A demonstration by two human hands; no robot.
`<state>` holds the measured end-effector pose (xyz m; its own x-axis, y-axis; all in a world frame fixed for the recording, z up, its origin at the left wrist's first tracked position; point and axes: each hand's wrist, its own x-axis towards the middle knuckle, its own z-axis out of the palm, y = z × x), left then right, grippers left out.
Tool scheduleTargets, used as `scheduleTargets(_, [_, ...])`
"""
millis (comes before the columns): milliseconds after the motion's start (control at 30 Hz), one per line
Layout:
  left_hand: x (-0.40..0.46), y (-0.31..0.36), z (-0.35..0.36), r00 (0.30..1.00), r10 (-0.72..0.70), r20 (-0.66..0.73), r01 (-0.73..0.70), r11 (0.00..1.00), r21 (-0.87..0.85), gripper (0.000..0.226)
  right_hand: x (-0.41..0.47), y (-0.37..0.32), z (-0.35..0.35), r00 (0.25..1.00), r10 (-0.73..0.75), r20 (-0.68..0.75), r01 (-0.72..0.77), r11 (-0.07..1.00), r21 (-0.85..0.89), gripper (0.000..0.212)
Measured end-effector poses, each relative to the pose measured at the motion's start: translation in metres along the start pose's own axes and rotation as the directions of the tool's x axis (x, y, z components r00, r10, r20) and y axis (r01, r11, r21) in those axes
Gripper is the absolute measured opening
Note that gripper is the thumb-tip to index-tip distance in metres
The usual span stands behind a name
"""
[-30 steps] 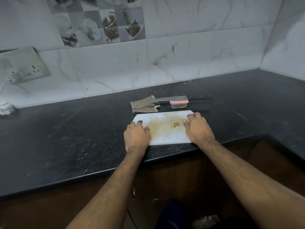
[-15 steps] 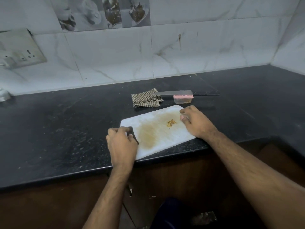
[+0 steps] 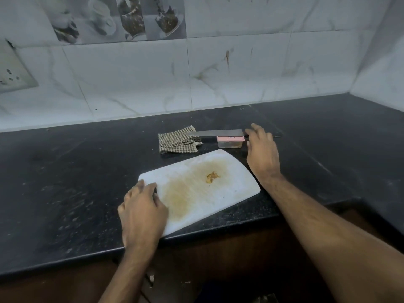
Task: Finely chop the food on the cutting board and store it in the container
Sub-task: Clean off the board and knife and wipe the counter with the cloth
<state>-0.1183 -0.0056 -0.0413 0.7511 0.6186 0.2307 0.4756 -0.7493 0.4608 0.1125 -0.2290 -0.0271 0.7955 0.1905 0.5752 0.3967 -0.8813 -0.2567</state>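
Observation:
A white cutting board [image 3: 238,182] with a brown stain lies askew near the counter's front edge. A small yellowish bit of food [image 3: 212,177] sits near its middle. My left hand [image 3: 142,212] rests on the board's near left corner, fingers bent over its edge. Behind the board stands a small clear container [image 3: 230,142] with a pink lid. A large knife [image 3: 215,133] lies across that lid, blade pointing left. My right hand [image 3: 262,154] hovers just right of the container with fingers spread, over the knife's dark handle, and holds nothing.
A folded checked cloth [image 3: 178,140] lies left of the container, under the knife tip. The black counter [image 3: 65,182] runs to a tiled wall at the back and turns a corner at the right. A socket plate [image 3: 13,73] is on the left wall.
The board has been turned askew. My right hand left the board's right edge and moved back to the knife handle. My left hand slid to the near left corner.

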Motion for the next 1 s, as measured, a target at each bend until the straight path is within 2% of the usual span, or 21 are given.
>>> scheduleTargets(100, [0.003, 0.008, 0.006, 0.999, 0.000, 0.032, 0.000, 1.000, 0.006, 0.043, 0.011, 0.009, 0.011, 0.998, -0.021, -0.054, 0.016, 0.996, -0.089, 0.051])
scheduleTargets(200, [0.007, 0.016, 0.013, 0.998, 0.010, 0.068, -0.011, 1.000, 0.020, 0.046, 0.020, 0.017, 0.017, 0.999, -0.010, -0.043, 0.005, 0.994, -0.108, 0.055])
scheduleTargets(333, [0.012, 0.017, 0.015, 0.997, 0.004, 0.080, -0.007, 1.000, 0.026, 0.050, 0.023, 0.022, 0.026, 1.000, -0.010, 0.017, 0.011, 0.996, -0.085, 0.051])
scheduleTargets(467, [0.014, 0.021, 0.016, 0.995, -0.016, 0.094, 0.012, 0.999, 0.038, 0.051, 0.027, 0.024, 0.029, 1.000, 0.010, 0.016, -0.008, 0.997, -0.075, 0.044])
scheduleTargets(767, [0.010, 0.023, 0.013, 0.995, -0.084, 0.058, 0.081, 0.995, 0.056, 0.047, 0.019, 0.020, 0.015, 0.994, 0.043, -0.101, -0.044, 0.999, -0.009, 0.036])
scheduleTargets(900, [0.006, 0.023, 0.011, 0.997, -0.048, 0.054, 0.043, 0.994, 0.105, 0.052, 0.001, 0.012, -0.002, 0.989, 0.033, -0.145, -0.026, 0.998, 0.048, 0.035])
scheduleTargets(1000, [0.003, 0.022, 0.008, 0.998, -0.031, 0.054, 0.024, 0.992, 0.122, 0.054, -0.020, 0.007, -0.018, 0.982, 0.001, -0.190, 0.004, 1.000, 0.024, 0.032])
